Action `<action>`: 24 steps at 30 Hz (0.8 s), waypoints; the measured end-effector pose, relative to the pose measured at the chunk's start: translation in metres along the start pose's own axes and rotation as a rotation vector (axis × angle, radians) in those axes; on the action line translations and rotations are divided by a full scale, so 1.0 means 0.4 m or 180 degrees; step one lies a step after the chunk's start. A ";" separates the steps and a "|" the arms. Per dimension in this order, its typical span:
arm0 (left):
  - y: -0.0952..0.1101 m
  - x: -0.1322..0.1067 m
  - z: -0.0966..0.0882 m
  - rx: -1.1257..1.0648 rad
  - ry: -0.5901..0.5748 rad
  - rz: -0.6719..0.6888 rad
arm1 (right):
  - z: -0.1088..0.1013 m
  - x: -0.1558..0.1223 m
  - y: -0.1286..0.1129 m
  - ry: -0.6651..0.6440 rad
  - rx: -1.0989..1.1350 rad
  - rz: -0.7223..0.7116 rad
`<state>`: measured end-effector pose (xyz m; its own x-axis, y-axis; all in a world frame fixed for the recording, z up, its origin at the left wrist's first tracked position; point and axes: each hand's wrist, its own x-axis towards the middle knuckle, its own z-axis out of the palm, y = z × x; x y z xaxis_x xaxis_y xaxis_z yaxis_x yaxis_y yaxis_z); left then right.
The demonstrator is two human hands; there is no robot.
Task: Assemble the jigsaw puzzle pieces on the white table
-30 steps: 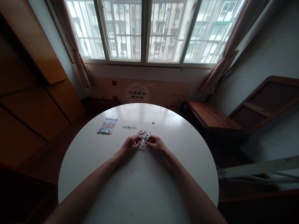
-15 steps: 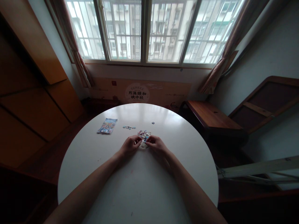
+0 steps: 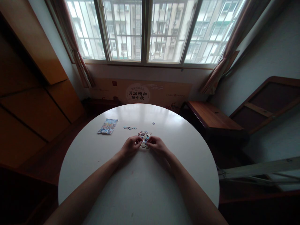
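A heap of small jigsaw puzzle pieces (image 3: 144,135) lies on the white round table (image 3: 131,184). At the heap's left edge my left hand (image 3: 132,144) has its fingers curled and pinched together. My right hand (image 3: 156,144) pinches in the same way on the right side. Whatever sits between the fingertips of either hand is too small to make out. A short row of puzzle pieces (image 3: 129,128) lies beyond my left hand. One lone puzzle piece (image 3: 153,123) rests farther back, past the heap.
A printed picture packet (image 3: 108,126) lies at the table's left back. Behind the table are a printed cardboard panel (image 3: 159,90) and a barred window. A wooden bench (image 3: 215,115) stands at the right, and orange cabinets (image 3: 35,112) line the left.
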<state>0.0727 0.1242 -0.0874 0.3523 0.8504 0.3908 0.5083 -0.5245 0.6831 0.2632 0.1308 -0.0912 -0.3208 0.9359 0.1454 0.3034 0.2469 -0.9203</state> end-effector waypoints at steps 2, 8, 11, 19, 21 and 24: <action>0.000 0.000 0.001 0.0005 0.0002 -0.0003 | 0.000 0.000 0.000 0.0008 -0.0016 0.0001; -0.001 0.000 -0.001 0.0011 -0.0026 -0.0002 | -0.001 0.000 0.004 0.0001 -0.0018 -0.0004; 0.000 0.001 -0.002 0.0013 -0.0042 0.0012 | 0.000 0.000 0.011 0.0015 -0.0015 -0.0030; 0.001 -0.001 -0.001 0.0025 -0.0021 -0.0027 | 0.000 0.000 0.009 0.0010 0.0042 -0.0033; -0.003 -0.001 0.000 0.0010 -0.0018 -0.0018 | 0.000 0.000 0.007 0.0011 0.0014 -0.0040; -0.008 -0.001 0.004 -0.0013 -0.0006 -0.0003 | 0.000 0.000 0.006 0.0018 -0.0006 -0.0044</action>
<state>0.0720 0.1256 -0.0908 0.3533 0.8508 0.3890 0.5055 -0.5235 0.6859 0.2641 0.1314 -0.0935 -0.3200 0.9338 0.1602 0.3005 0.2604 -0.9175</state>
